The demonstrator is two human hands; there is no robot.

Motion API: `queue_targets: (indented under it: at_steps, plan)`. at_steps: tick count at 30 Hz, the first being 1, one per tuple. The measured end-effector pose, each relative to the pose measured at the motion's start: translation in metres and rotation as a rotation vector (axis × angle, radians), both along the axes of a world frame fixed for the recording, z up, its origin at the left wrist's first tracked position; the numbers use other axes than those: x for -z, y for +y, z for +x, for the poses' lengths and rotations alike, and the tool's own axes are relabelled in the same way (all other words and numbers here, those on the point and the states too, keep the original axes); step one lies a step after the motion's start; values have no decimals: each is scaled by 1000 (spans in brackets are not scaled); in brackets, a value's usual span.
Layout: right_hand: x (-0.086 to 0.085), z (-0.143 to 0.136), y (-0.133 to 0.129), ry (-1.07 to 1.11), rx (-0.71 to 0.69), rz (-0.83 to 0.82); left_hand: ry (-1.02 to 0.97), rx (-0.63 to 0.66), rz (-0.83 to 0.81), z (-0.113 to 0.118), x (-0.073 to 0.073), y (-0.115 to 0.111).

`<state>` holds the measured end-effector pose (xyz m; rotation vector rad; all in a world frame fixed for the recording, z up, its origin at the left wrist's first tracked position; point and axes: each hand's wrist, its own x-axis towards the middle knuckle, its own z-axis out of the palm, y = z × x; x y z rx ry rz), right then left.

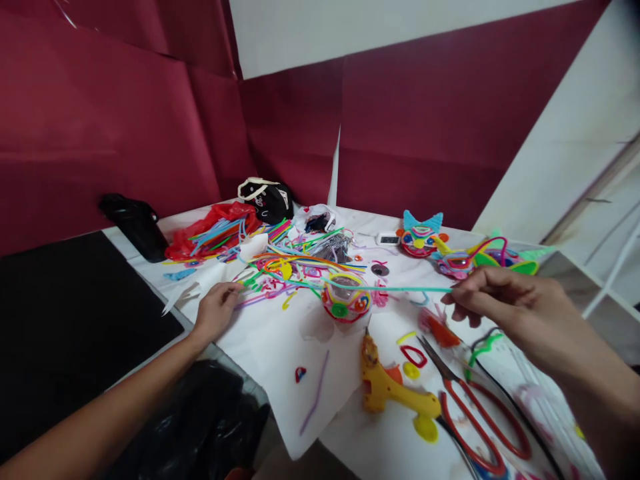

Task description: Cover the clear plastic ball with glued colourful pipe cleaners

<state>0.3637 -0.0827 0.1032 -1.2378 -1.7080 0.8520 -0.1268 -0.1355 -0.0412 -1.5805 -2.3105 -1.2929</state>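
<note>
Light moderate, diffuse; I cannot tell its source. White tabletop (pixel 267 333) brightest, its shadows faint. Black surface (pixel 75 320) at left sinks nearly to black; near plastic bag (pixel 200 413) carries small glints, maroon sheeting (pixel 105 113) at far left a glare streak. Green strand (pixel 410 289) and near-right scissors (pixel 453 380) soft. Left forearm (pixel 120 407) stretched towards the edge.

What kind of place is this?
It looks like a spot for making crafts, maybe a little workshop. You can see a yellow glue gun, big scissors and lots of colorful strips that look like pipe cleaners.
</note>
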Motion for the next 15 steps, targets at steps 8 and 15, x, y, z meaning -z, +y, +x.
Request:
queue_targets:
  at_steps: [8,15]
  plan:
    - [-12,0,-7,-29,37,80,387,71,-326,-9,-34,58]
    - [0,5,-2,-99,65,138,622,39,-460,-12,-55,62]
